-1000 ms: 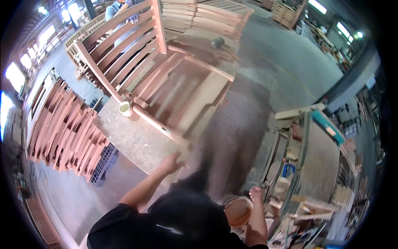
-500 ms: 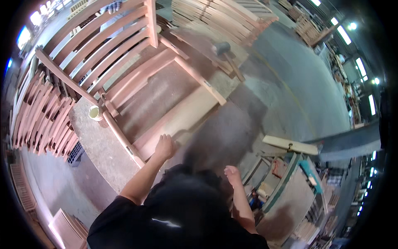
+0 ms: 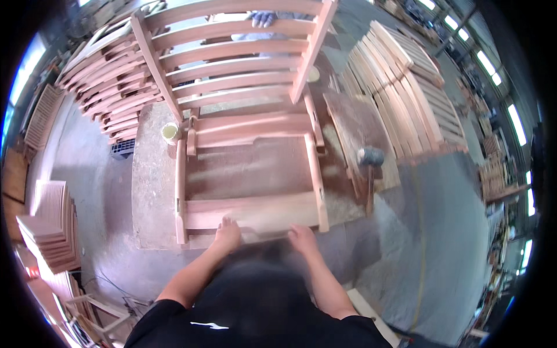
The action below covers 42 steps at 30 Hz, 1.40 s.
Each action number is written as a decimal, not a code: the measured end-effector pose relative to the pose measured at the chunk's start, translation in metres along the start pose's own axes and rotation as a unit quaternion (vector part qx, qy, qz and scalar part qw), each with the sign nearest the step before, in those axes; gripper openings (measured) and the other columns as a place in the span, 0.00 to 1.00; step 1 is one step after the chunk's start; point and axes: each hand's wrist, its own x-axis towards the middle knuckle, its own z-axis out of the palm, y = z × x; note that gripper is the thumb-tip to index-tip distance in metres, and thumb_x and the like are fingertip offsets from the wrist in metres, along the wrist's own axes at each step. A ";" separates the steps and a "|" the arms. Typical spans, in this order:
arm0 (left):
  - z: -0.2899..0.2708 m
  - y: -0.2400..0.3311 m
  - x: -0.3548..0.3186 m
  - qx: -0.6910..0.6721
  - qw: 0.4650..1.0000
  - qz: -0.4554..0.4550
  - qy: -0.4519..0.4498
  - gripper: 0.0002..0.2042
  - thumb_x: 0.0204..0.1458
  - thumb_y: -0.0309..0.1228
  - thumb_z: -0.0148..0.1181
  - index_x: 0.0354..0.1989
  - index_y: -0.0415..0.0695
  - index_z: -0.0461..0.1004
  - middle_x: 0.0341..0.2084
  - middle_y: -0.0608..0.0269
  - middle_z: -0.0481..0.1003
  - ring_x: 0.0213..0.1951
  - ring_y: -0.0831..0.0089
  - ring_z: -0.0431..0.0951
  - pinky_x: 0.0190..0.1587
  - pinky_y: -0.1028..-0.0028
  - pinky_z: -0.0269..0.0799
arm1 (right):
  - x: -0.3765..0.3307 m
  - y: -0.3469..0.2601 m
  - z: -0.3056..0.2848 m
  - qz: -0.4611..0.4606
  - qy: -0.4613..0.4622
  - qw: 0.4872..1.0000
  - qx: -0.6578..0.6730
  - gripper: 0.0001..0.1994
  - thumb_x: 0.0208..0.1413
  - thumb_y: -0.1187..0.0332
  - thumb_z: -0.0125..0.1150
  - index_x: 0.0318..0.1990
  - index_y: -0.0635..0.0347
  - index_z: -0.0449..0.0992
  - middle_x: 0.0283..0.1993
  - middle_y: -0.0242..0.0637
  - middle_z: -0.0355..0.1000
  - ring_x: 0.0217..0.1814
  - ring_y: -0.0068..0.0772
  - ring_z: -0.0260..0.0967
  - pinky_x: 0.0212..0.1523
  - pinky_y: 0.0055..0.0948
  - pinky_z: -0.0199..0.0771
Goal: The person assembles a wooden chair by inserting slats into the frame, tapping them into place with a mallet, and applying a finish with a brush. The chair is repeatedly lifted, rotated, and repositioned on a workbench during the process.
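Observation:
On a worktable [image 3: 152, 200] before me lies a wooden frame with two side rails and a wide front board [image 3: 255, 213]. From its far side a slatted wooden panel [image 3: 232, 62] stands up. My left hand [image 3: 228, 235] is at the near edge of the front board, its fingers reaching over the wood. Close to that edge, farther right, my right hand [image 3: 301, 236] has curled fingers; whether it holds anything is hidden. Behind the panel, another person's gloved hand [image 3: 262, 19] rests on an upper slat.
A mallet [image 3: 370, 156] lies at the table's right side on wooden boards. An open pale cup [image 3: 170, 133] stands left of the frame. Stacked slatted panels [image 3: 400, 87] rise at the far right, with piled wooden parts [image 3: 116, 87] far left. Stacked boards [image 3: 52, 220] stand lower left.
My view has turned left, so the frame now lies squarely before me. My right hand has come from away on the right to the front board's edge; my left stays at that edge.

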 end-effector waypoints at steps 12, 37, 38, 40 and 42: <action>-0.009 0.037 0.019 -0.009 0.983 -0.144 -0.113 0.37 0.50 0.41 0.62 0.63 0.26 0.63 0.68 0.28 0.56 0.72 0.37 0.52 0.73 0.54 0.51 | 0.072 -0.007 -0.016 -0.181 -0.180 0.927 -0.275 0.18 0.58 0.70 0.48 0.50 0.74 0.77 0.53 0.57 0.75 0.58 0.50 0.70 0.63 0.43 0.65; 0.006 -0.032 0.006 -0.217 0.975 -0.037 -0.025 0.30 0.49 0.47 0.66 0.57 0.40 0.71 0.59 0.42 0.71 0.63 0.50 0.70 0.63 0.57 0.67 | 0.213 -0.126 -0.108 -0.159 -0.090 0.983 -0.006 0.35 0.60 0.54 0.59 0.71 0.61 0.60 0.69 0.55 0.64 0.72 0.54 0.60 0.72 0.44 0.59; 0.008 -0.035 0.003 -0.246 0.968 -0.050 0.007 0.31 0.49 0.47 0.66 0.58 0.40 0.71 0.58 0.44 0.73 0.61 0.50 0.72 0.63 0.58 0.68 | 0.236 -0.164 -0.136 -0.239 0.001 0.971 -0.011 0.34 0.58 0.56 0.61 0.69 0.63 0.61 0.67 0.55 0.65 0.71 0.54 0.60 0.71 0.45 0.60; 0.006 -0.040 -0.011 -0.303 0.947 -0.076 0.071 0.33 0.48 0.46 0.66 0.61 0.40 0.70 0.56 0.47 0.75 0.58 0.51 0.75 0.62 0.59 0.69 | 0.283 -0.227 -0.188 -0.344 0.122 0.931 -0.031 0.32 0.54 0.64 0.65 0.66 0.62 0.65 0.65 0.57 0.66 0.71 0.56 0.60 0.69 0.45 0.63; 0.004 -0.050 -0.024 -0.419 0.897 -0.108 0.093 0.35 0.49 0.44 0.67 0.64 0.38 0.69 0.55 0.45 0.76 0.57 0.52 0.77 0.61 0.61 0.70 | 0.325 -0.282 -0.229 -0.429 0.264 0.855 -0.123 0.37 0.53 0.63 0.67 0.70 0.62 0.60 0.70 0.58 0.60 0.73 0.60 0.55 0.72 0.51 0.56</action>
